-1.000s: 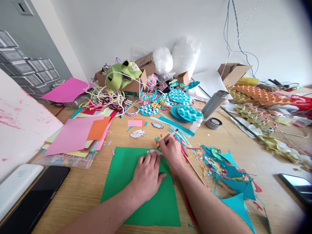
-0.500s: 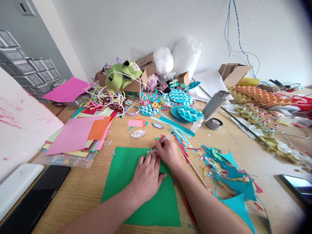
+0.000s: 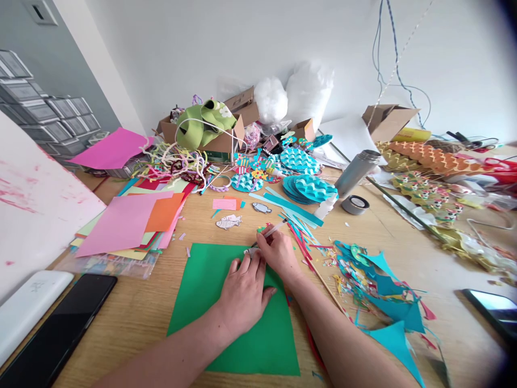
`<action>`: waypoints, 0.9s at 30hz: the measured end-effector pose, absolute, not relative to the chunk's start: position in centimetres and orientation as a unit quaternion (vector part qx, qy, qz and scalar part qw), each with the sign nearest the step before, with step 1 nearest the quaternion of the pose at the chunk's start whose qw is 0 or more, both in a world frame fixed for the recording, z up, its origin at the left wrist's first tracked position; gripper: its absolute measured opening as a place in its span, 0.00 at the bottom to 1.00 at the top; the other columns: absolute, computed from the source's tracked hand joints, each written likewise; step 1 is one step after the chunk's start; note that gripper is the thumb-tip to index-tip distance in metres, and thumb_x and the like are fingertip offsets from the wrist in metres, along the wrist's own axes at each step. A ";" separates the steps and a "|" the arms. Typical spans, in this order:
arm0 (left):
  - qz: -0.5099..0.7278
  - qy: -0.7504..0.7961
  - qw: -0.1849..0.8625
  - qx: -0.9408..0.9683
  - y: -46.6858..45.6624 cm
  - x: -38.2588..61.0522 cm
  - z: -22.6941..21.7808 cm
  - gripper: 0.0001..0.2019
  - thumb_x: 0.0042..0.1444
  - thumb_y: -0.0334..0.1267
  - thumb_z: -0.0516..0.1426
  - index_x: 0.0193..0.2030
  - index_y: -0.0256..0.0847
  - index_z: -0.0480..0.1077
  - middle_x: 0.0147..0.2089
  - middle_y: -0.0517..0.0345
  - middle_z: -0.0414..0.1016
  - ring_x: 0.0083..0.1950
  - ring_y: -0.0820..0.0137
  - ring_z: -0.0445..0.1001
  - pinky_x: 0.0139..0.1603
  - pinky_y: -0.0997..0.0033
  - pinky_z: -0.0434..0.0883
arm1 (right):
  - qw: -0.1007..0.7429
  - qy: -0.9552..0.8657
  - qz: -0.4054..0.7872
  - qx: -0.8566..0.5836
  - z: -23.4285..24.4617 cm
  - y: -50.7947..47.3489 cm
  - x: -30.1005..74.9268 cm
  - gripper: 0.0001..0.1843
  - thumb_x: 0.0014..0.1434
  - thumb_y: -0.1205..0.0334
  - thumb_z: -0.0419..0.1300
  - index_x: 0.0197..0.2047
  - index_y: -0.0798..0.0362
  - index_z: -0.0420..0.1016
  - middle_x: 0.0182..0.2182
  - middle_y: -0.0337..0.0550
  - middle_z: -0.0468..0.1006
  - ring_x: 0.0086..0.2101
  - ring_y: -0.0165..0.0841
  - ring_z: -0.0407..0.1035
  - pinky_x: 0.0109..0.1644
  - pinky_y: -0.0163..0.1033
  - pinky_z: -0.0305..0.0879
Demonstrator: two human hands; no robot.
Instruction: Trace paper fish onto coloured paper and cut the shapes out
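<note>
My right hand (image 3: 279, 257) is closed around a slim pen with a clear barrel (image 3: 276, 229), its tip end low by a small grey paper fish (image 3: 249, 251). That fish lies at the top edge of a green sheet of paper (image 3: 197, 296), partly hidden under my fingers. My left hand (image 3: 245, 291) rests flat on the green sheet, fingers outstretched, their tips pressing on the fish. Beyond the sheet lie a white paper fish cutout (image 3: 228, 221) and a blue-grey one (image 3: 262, 208). Small pink paper pieces (image 3: 224, 204) sit beside them.
Coloured paper sheets (image 3: 117, 223) are stacked at left, near a black phone (image 3: 60, 328). Blue scraps (image 3: 398, 310) and a thin stick (image 3: 323, 283) lie right. Farther back stand a glue bottle (image 3: 325, 206), a steel flask (image 3: 357, 173) and blue egg-tray pieces (image 3: 309, 188).
</note>
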State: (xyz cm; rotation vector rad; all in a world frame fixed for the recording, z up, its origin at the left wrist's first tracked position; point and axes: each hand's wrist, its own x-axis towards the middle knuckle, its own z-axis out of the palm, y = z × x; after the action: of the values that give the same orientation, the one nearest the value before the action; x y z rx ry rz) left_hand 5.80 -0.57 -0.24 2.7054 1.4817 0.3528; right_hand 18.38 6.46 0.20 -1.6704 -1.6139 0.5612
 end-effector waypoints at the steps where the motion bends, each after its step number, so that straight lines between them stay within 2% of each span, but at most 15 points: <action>1: 0.114 0.477 0.019 0.871 -0.6 5.8 -0.2 0.27 0.62 0.50 0.48 0.63 0.35 0.57 0.65 0.43 0.60 0.64 0.54 0.58 0.57 0.51 0.60 | 0.371 -0.626 0.217 -0.650 0.2 6.5 18.4 0.10 0.56 0.57 0.52 0.27 0.51 0.65 0.20 0.39 0.74 0.21 0.31 0.67 0.27 0.33 0.56; 8: 0.113 0.477 0.018 0.871 -0.5 5.8 -0.4 0.28 0.62 0.51 0.48 0.64 0.35 0.56 0.65 0.44 0.60 0.64 0.55 0.57 0.57 0.51 0.60 | 0.403 -0.608 0.227 -0.646 0.2 6.4 18.4 0.10 0.56 0.56 0.53 0.26 0.51 0.64 0.19 0.38 0.72 0.21 0.31 0.66 0.26 0.34 0.57; 14: 0.111 0.473 0.002 0.874 -0.5 5.7 -0.7 0.28 0.64 0.51 0.44 0.64 0.34 0.56 0.66 0.44 0.58 0.64 0.54 0.58 0.57 0.51 0.61 | 0.524 -0.551 0.261 -0.595 1.7 6.7 19.0 0.13 0.56 0.51 0.56 0.27 0.51 0.65 0.19 0.38 0.72 0.20 0.30 0.65 0.25 0.34 0.59; 17: 0.115 0.471 -0.011 0.875 -0.5 5.7 -1.0 0.28 0.64 0.51 0.43 0.64 0.34 0.57 0.66 0.45 0.59 0.64 0.55 0.59 0.56 0.51 0.61 | 0.556 -0.521 0.274 -0.586 3.1 7.0 19.6 0.15 0.54 0.49 0.59 0.27 0.52 0.65 0.18 0.37 0.70 0.19 0.30 0.63 0.24 0.34 0.59; 22: 0.120 0.473 -0.025 0.873 -0.4 5.7 -1.4 0.28 0.64 0.52 0.43 0.63 0.35 0.57 0.66 0.46 0.59 0.63 0.55 0.59 0.56 0.51 0.61 | 0.526 -0.523 0.358 -0.566 4.4 6.0 20.7 0.18 0.49 0.46 0.63 0.27 0.53 0.68 0.19 0.38 0.71 0.21 0.30 0.65 0.25 0.35 0.61; 27: 0.118 0.473 -0.012 0.873 -0.5 5.7 -0.9 0.28 0.64 0.52 0.43 0.63 0.35 0.58 0.66 0.46 0.60 0.63 0.54 0.59 0.56 0.50 0.61 | 0.501 -0.523 0.378 -0.576 2.6 4.4 21.8 0.20 0.51 0.43 0.61 0.29 0.54 0.70 0.22 0.43 0.74 0.24 0.33 0.69 0.28 0.36 0.64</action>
State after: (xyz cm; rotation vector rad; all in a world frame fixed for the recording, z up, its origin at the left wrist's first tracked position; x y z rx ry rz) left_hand 5.72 -0.54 -0.94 2.7641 1.4974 0.3723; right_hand 21.81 4.35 2.64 -1.3934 -1.2652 0.9136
